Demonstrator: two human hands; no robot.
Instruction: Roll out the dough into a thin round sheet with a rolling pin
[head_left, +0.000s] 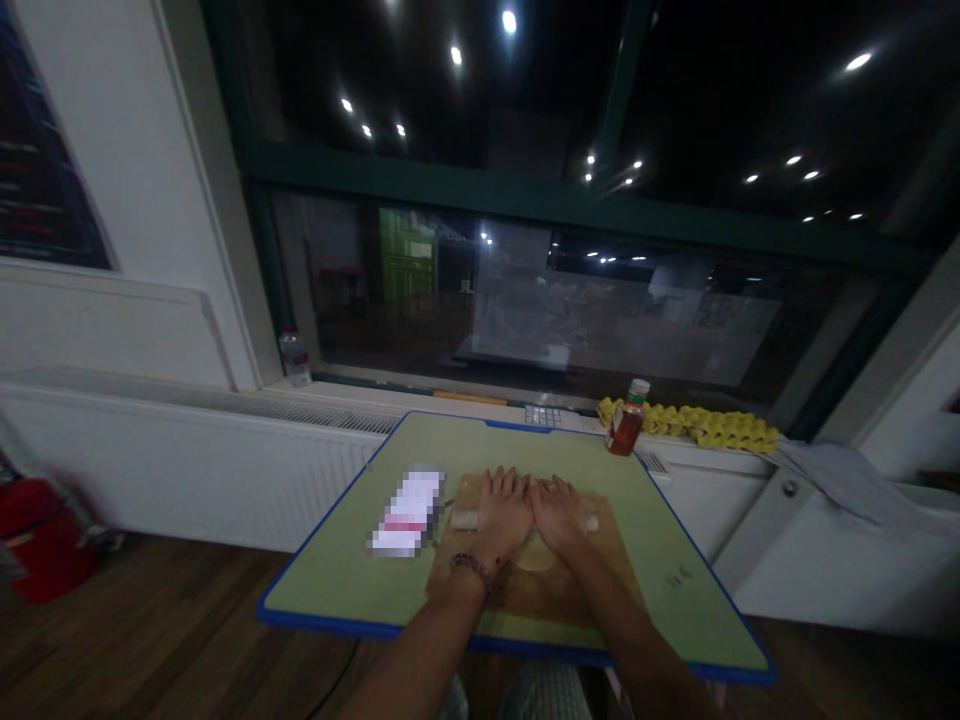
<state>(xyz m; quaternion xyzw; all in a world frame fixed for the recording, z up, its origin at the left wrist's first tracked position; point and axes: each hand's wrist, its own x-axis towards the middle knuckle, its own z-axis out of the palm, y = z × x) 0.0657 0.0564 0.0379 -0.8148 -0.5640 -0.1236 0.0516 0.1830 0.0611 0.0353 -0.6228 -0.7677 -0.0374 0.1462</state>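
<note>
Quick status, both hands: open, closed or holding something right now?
Left hand: open, palm down, fingers extended, lying across the pale cylindrical rolling pin.
Right hand: open, palm down, lying across the same pin.

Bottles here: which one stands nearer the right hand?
Nearer the right hand is the white-capped bottle of reddish-brown liquid on the table; the other bottle, clear, stands on the windowsill at left.
</note>
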